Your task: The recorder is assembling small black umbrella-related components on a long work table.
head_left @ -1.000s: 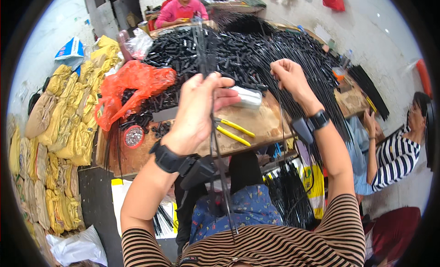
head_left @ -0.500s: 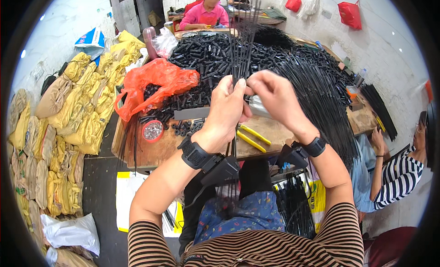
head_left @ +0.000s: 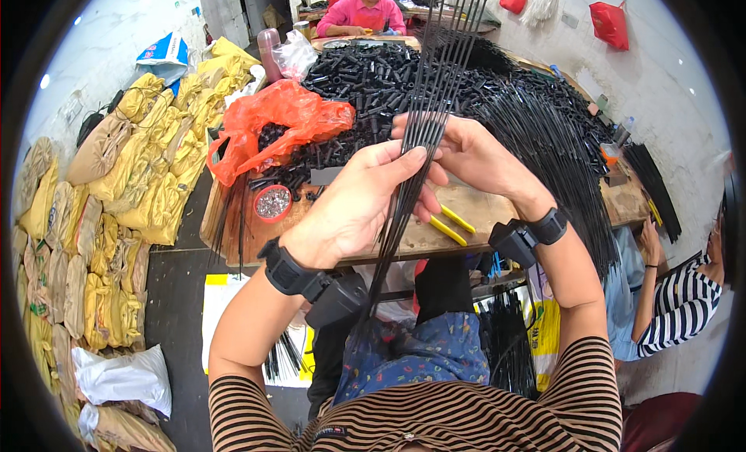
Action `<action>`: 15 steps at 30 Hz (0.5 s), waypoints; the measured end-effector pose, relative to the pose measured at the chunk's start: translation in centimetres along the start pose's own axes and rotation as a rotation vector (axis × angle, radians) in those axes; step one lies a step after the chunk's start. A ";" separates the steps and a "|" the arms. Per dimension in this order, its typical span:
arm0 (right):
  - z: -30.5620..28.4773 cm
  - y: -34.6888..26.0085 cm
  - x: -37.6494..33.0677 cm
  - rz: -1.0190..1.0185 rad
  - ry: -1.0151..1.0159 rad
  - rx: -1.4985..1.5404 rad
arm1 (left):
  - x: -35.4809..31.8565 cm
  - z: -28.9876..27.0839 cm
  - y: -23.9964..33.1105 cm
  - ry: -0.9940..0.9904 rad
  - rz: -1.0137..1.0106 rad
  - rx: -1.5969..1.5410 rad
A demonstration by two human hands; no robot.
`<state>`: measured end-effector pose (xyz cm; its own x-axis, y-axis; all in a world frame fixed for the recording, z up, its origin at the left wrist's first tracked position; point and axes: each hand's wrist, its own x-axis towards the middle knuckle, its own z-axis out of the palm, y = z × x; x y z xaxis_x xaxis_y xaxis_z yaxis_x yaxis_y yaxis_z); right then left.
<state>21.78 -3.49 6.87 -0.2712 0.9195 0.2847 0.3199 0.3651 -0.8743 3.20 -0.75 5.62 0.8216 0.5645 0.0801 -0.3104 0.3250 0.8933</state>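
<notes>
Several long thin black rods [head_left: 398, 219] stand upright but tilted before me, fanned apart at the top and gathered at the bottom. My left hand [head_left: 361, 188] is closed around them, its thumb pressed across the front. Behind and beside the bundle, my right hand [head_left: 486, 157] has its fingers curled against the rods, partly hidden by them. Just under my hands, yellow-handled pliers [head_left: 449, 231] lie on the wooden table [head_left: 486, 207]. A round red dish [head_left: 273, 203] of small metal pieces sits left of my left hand.
A large heap of short black tubular parts [head_left: 365, 83] covers the table, with an orange-red plastic bag [head_left: 276, 126] at its left. More black rods [head_left: 548, 172] lie on the right. Yellow sacks [head_left: 148, 196] are stacked at left. One person [head_left: 361, 15] sits opposite, another [head_left: 676, 300] at right.
The rods have tilted, their tops leaning right and lower ends swinging left. My left hand has moved down and left; my right hand has come in behind the bundle.
</notes>
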 end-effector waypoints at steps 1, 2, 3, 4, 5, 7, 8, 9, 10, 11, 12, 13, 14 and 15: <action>0.6 -0.5 0.0 -0.024 0.031 0.029 | 0.0 -0.8 0.0 -0.073 -0.020 -0.010; 1.0 -0.5 0.1 -0.046 0.063 0.059 | -0.2 -1.1 0.1 -0.065 -0.026 -0.014; -0.1 -0.5 0.1 0.050 -0.071 -0.057 | -0.1 -0.9 0.4 -0.099 -0.029 -0.022; -0.4 -0.3 0.1 0.037 -0.101 -0.109 | 0.0 -0.9 0.7 -0.132 -0.033 -0.032; 0.0 0.1 0.5 -0.056 -0.070 -0.059 | 0.1 -1.1 1.2 -0.146 -0.032 0.012; 0.1 0.5 1.6 -0.158 -0.089 -0.160 | 0.3 -1.8 1.7 -0.161 -0.054 -0.026; 0.1 -0.3 1.8 -0.207 -0.027 -0.364 | 0.3 -1.9 2.4 -0.176 -0.050 -0.028; 0.2 -0.2 2.0 -0.216 0.001 -0.326 | 0.5 -2.0 2.7 -0.171 -0.068 -0.028; 0.1 0.1 2.3 -0.229 0.033 -0.291 | 0.7 -2.2 3.0 -0.170 -0.083 -0.023; -0.1 0.1 2.7 -0.250 0.037 -0.370 | 0.7 -2.3 3.1 -0.186 -0.103 -0.056; -0.4 0.2 3.0 -0.278 0.040 -0.455 | 0.8 -2.2 3.3 -0.168 -0.099 -0.037; -0.2 0.4 3.3 -0.275 0.030 -0.421 | 0.5 -2.0 3.4 -0.131 -0.092 -0.012; -0.1 0.9 3.5 -0.269 0.033 -0.418 | 0.3 -1.8 3.4 -0.095 -0.082 0.013; 0.5 1.2 3.8 -0.274 -0.016 -0.315 | 0.0 -1.9 3.2 -0.092 -0.085 0.015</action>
<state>20.68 0.35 6.73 -0.3981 0.7807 0.4817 0.4952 0.6249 -0.6035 1.34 1.74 7.66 0.8852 0.4632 0.0440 -0.2318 0.3570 0.9049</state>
